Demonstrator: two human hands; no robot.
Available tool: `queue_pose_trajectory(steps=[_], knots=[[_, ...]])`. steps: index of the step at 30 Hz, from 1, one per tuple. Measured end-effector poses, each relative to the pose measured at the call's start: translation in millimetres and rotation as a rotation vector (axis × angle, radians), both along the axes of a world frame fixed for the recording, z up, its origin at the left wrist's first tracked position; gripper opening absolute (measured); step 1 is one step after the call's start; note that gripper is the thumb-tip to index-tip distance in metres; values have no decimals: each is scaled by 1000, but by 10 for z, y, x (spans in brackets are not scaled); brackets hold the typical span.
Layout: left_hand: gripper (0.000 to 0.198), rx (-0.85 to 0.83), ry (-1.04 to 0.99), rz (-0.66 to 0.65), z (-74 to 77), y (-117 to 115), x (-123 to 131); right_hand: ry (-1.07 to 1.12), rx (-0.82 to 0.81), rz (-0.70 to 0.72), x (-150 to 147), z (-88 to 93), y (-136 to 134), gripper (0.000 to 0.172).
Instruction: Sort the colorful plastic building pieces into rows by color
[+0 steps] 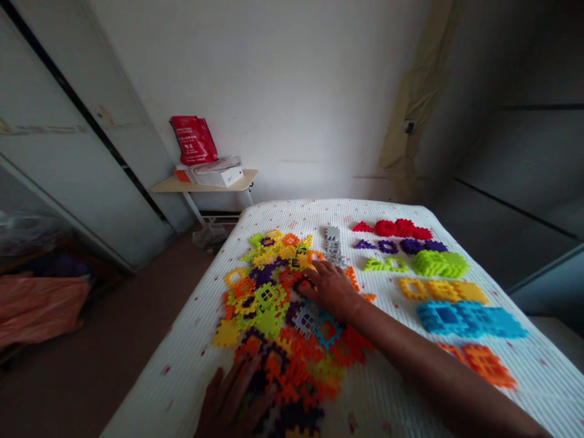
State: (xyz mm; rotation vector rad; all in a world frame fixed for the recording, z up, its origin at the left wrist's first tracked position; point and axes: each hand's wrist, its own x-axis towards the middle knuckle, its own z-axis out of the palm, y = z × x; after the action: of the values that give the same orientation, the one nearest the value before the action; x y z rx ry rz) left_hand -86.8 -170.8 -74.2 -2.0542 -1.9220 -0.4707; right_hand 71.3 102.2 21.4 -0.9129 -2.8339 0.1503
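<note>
Plastic lattice tiles (269, 304) lie in a mixed heap on the bed (191, 365), its long axis running from the far end toward the person, directly under both hands. The right hand (331, 291) rests open across the heap's middle, its fingers (310, 287) spread on the tiles with no clear hold, while the left hand (232, 398) sits at the near edge, too blurred to tell its grip. Sorted rows of tiles (465, 319) lie farther right, nearer the right hand.
</note>
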Motion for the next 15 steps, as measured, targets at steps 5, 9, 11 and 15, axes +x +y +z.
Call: queue_pose_trajectory(steps=[5, 9, 11, 15], knots=[[83, -36, -94, -15, 240, 167, 5, 8, 60, -128, 558, -186, 22, 47], [87, -42, -80, -20, 301, 324, -58, 23, 63, -191, 762, -371, 20, 48], [84, -44, -66, -5, 294, 394, -98, 41, 62, -170, 780, -430, -43, 48], [83, -44, -88, 10, 285, 494, -124, 109, 46, -114, 724, -476, -207, 47]])
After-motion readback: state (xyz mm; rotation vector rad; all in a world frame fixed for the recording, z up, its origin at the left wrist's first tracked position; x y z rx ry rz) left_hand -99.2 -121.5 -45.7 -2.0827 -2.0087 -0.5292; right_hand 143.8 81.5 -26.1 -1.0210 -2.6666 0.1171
